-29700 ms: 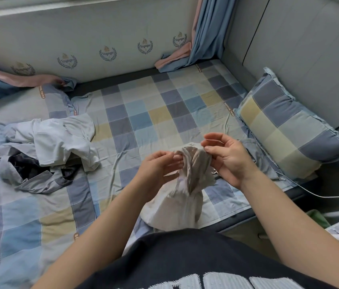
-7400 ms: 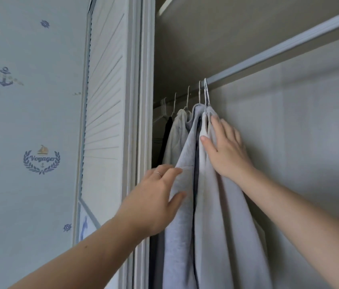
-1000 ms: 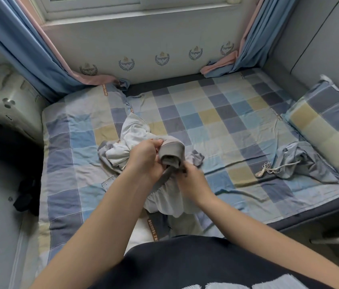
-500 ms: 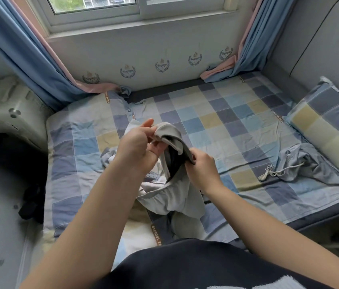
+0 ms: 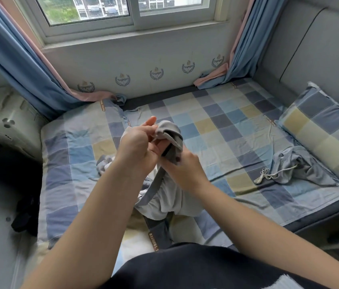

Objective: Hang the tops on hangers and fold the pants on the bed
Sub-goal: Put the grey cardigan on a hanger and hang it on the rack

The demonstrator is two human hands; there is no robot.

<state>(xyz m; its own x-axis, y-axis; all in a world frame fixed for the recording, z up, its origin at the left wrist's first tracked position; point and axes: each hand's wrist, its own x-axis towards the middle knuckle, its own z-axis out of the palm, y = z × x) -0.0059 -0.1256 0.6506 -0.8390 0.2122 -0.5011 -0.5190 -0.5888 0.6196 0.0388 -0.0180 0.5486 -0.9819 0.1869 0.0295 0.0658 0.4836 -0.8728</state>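
Note:
I hold a grey garment (image 5: pixel 165 197) with a darker band up over the checked bed (image 5: pixel 222 130). My left hand (image 5: pixel 141 144) pinches its bunched top edge, and my right hand (image 5: pixel 182 165) grips the fabric just below. The rest of the garment hangs down towards the bed's near edge. A small heap of light clothes (image 5: pixel 105 165) lies on the bed behind my left forearm, mostly hidden. A crumpled blue-grey garment with a white drawstring (image 5: pixel 295 167) lies near the pillow.
A checked pillow (image 5: pixel 322 130) leans at the right against the padded headboard. Blue curtains (image 5: pixel 18 65) hang at both sides of the window. A white box-like unit (image 5: pixel 6 122) and dark items on the floor (image 5: pixel 27 215) stand left of the bed.
Both hands have lifted the grey garment off the heap and worked along its top edge. My view has tilted up, so the window shows.

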